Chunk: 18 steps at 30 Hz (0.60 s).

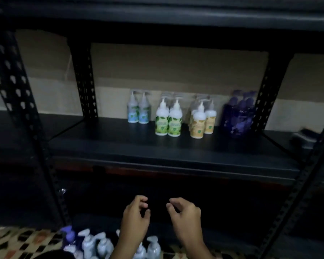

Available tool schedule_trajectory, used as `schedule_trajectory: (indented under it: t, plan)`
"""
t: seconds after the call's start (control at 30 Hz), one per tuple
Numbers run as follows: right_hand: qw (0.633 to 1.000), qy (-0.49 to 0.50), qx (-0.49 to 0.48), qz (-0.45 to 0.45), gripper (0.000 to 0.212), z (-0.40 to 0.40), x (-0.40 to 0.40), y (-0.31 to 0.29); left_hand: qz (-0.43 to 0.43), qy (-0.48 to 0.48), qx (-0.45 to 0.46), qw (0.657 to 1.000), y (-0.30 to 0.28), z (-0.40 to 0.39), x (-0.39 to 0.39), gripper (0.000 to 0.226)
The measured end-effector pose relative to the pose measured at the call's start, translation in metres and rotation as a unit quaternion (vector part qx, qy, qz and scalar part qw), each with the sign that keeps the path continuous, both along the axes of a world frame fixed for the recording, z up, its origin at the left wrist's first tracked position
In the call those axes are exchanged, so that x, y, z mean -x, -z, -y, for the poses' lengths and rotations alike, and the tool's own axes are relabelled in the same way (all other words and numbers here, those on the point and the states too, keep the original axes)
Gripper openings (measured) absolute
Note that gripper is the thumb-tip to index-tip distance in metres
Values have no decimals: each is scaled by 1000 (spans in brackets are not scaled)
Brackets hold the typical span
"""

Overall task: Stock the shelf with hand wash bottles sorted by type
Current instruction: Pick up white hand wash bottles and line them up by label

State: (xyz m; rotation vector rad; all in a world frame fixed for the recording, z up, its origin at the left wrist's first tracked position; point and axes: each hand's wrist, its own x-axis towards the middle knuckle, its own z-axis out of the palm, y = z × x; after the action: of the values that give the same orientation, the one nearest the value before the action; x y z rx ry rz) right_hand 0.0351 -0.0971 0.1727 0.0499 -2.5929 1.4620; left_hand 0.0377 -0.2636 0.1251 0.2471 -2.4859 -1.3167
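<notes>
Bare hands poised below a half-stocked shelf (157, 146), holding nothing.

Left hand (137, 217) and right hand (185, 215) raised side by side, apart, fingers loosely curled, each grip empty. Well above them on the black shelf, sorted in upright clusters from left to right: blue-label bottles (138, 111), green-label bottles (168, 121), yellow-label bottles (202, 121), purple bottles (239, 114) near the right post. Just below and left of the hands, on the patterned floor (17, 240), unsorted pump bottles (94, 243) standing close together, one purple-capped; some partly hidden behind the left wrist. Blurred and dim throughout.
</notes>
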Motion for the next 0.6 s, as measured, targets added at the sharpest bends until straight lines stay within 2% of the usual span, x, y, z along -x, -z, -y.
schedule_trajectory:
  t: [0.17,0.23,0.33,0.37,0.5,0.57,0.6]
  plan:
    - [994,-9,-29,108,31,17,4,67,115,11,36,993,74,20,-10,29]
    - [988,-1,-50,147,35,23,4,92,149,1,42,988,105,28,-13,34]
    - [977,-6,-79,199,26,29,3,129,193,11,43,980,146,33,-18,37]
    - [973,-7,-89,214,21,32,2,139,195,11,44,980,156,32,-19,35]
    - [964,-30,-107,242,28,39,2,185,169,24,52,984,178,19,-29,31]
    - [964,-39,-88,249,15,42,0,196,117,-8,84,990,187,12,-32,31]
    - [965,-48,-86,244,17,43,0,201,93,-19,91,991,196,7,-36,35]
